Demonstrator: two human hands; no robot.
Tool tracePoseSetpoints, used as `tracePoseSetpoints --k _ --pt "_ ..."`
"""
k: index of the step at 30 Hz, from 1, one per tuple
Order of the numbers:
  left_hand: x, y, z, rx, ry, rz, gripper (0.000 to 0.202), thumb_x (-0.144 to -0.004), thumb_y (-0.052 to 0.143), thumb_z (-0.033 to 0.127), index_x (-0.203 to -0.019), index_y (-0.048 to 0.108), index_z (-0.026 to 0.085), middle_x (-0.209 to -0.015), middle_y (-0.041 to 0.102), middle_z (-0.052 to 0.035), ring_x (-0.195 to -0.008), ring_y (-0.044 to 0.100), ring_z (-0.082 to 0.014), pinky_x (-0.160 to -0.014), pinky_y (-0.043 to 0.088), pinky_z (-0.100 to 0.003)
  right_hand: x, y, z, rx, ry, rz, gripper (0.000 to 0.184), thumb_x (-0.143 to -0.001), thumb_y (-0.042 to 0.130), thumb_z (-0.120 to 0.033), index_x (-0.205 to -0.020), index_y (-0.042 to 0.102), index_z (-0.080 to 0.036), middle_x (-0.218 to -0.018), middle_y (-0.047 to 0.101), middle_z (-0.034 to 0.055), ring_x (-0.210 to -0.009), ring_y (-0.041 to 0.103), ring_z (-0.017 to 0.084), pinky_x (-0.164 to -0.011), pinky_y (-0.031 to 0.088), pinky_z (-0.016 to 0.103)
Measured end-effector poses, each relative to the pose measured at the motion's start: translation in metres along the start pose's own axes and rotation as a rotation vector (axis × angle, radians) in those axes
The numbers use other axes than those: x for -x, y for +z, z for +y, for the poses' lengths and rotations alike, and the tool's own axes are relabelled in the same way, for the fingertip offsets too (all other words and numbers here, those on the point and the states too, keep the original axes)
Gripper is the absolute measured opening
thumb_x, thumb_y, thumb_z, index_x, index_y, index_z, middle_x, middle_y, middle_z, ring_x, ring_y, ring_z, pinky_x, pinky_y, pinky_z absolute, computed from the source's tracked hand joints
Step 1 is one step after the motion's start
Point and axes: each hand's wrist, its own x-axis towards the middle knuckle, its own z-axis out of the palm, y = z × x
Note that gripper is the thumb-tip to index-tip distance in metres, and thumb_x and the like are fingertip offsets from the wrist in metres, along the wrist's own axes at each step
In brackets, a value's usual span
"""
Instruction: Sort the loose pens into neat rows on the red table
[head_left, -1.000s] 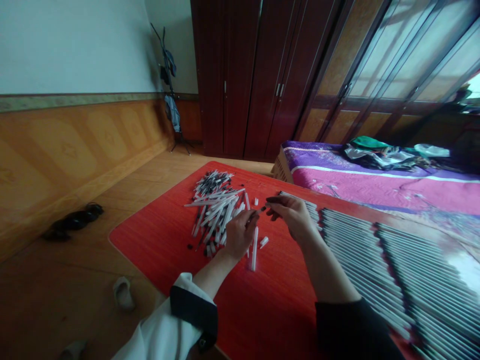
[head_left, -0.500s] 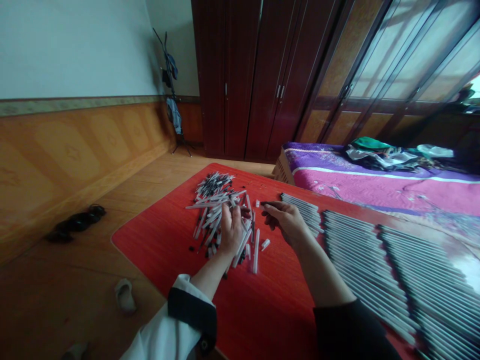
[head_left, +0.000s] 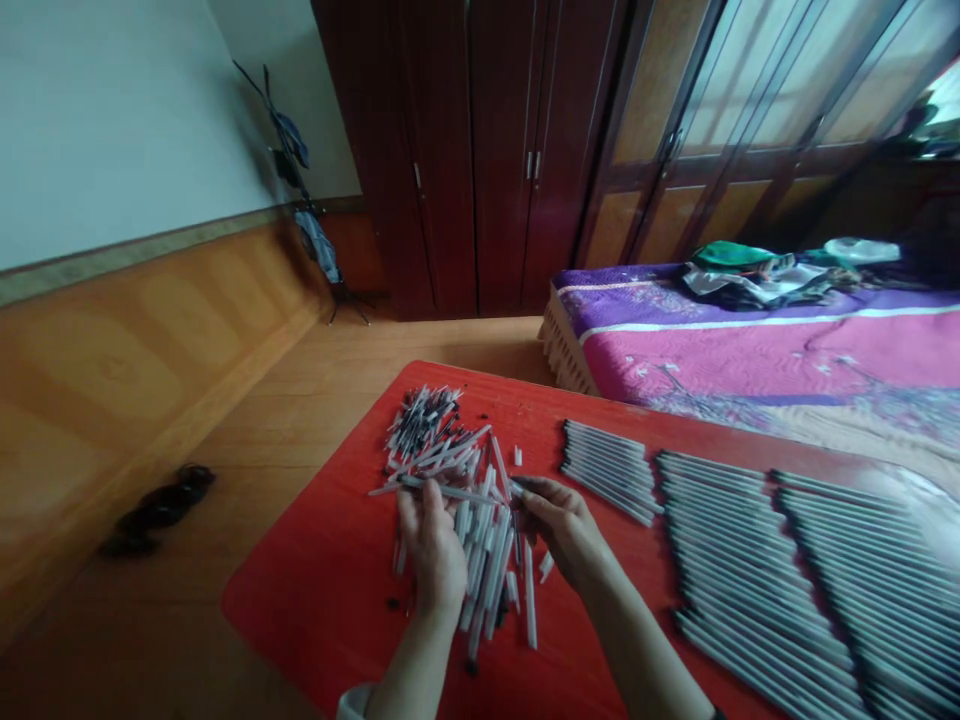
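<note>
My left hand (head_left: 435, 550) is closed around a translucent pen barrel (head_left: 457, 492), which lies nearly level and points towards my other hand. My right hand (head_left: 559, 525) pinches a small whitish piece (head_left: 516, 488) at the barrel's right end; its exact kind is too small to make out. Beneath both hands spreads a loose pile of clear pen barrels (head_left: 487, 570). Behind it sits a heap of thin pen parts with dark ends (head_left: 424, 420). A short clear cap (head_left: 518, 456) stands apart on the red table (head_left: 315, 570).
To the right, pens lie side by side in a small row (head_left: 609, 470) and two larger rows (head_left: 750, 570), (head_left: 862, 580), black ends leftward. Past the table are a bed (head_left: 720, 350), a dark red wardrobe (head_left: 495, 180) and a coat stand (head_left: 300, 190). A black object (head_left: 161, 510) lies on the floor.
My hands have come closer together, and a long barrel now shows in my left hand, near the right fingertips. The view has tilted, so the table sits lower.
</note>
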Motion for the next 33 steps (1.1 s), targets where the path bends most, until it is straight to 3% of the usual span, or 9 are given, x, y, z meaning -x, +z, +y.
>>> tracePoseSetpoints --k 5,9,13,17,23,33 --pt "-0.002 0.038 0.063 -0.026 -0.035 -0.033 0.019 -0.08 0.055 0.036 -0.088 0.048 0.02 -0.085 0.064 -0.0044 -0.076 0.065 -0.0172 -0.071 0.05 -0.032 0.029 0.044 -0.04 -0.037 0.004 0.072 0.028 -0.057 0.076 -0.03 -0.079 0.068 -0.013 -0.058 0.064 0.0009 -0.039 0.051 0.007 -0.035 0.037 0.018" --pt "0.002 0.056 0.113 -0.052 -0.058 -0.086 0.019 -0.081 0.054 0.036 -0.088 0.047 0.019 -0.084 0.064 -0.0045 -0.073 0.065 -0.017 -0.069 0.051 -0.033 0.054 0.081 -0.07 -0.024 -0.015 0.115 0.03 -0.057 0.075 -0.03 -0.081 0.068 -0.013 -0.058 0.064 0.0005 -0.039 0.052 0.008 -0.036 0.037 0.018" --pt "-0.003 0.055 0.154 -0.057 -0.036 -0.154 0.018 -0.082 0.052 0.035 -0.088 0.045 0.019 -0.083 0.064 -0.004 -0.073 0.065 -0.0168 -0.069 0.051 -0.033 0.072 0.119 -0.087 0.012 -0.068 0.136 0.033 -0.056 0.075 -0.031 -0.083 0.069 -0.013 -0.058 0.064 0.0008 -0.039 0.052 0.008 -0.034 0.036 0.018" --pt "-0.016 0.045 0.191 -0.055 -0.021 -0.225 0.018 -0.083 0.051 0.035 -0.088 0.043 0.02 -0.081 0.063 -0.0029 -0.071 0.065 -0.0163 -0.067 0.052 -0.032 0.087 0.152 -0.087 0.004 -0.129 0.223 0.031 -0.058 0.075 -0.03 -0.083 0.069 -0.013 -0.061 0.065 0.0011 -0.041 0.052 0.008 -0.037 0.037 0.018" --pt "-0.026 0.031 0.207 -0.078 -0.09 -0.329 0.017 -0.084 0.05 0.034 -0.09 0.044 0.02 -0.082 0.064 -0.0032 -0.07 0.065 -0.0153 -0.065 0.052 -0.03 0.1 0.179 -0.069 -0.04 -0.159 0.298 0.032 -0.059 0.074 -0.03 -0.086 0.07 -0.013 -0.06 0.065 0.0018 -0.043 0.053 0.008 -0.039 0.039 0.019" --pt "-0.003 0.025 0.211 -0.055 -0.206 -0.444 0.015 -0.084 0.052 0.032 -0.088 0.047 0.018 -0.079 0.065 -0.0028 -0.07 0.065 -0.0141 -0.069 0.052 -0.03 0.129 0.185 -0.067 0.044 -0.218 0.35 0.032 -0.061 0.075 -0.032 -0.086 0.069 -0.013 -0.056 0.063 -0.0002 -0.041 0.051 0.008 -0.038 0.04 0.019"
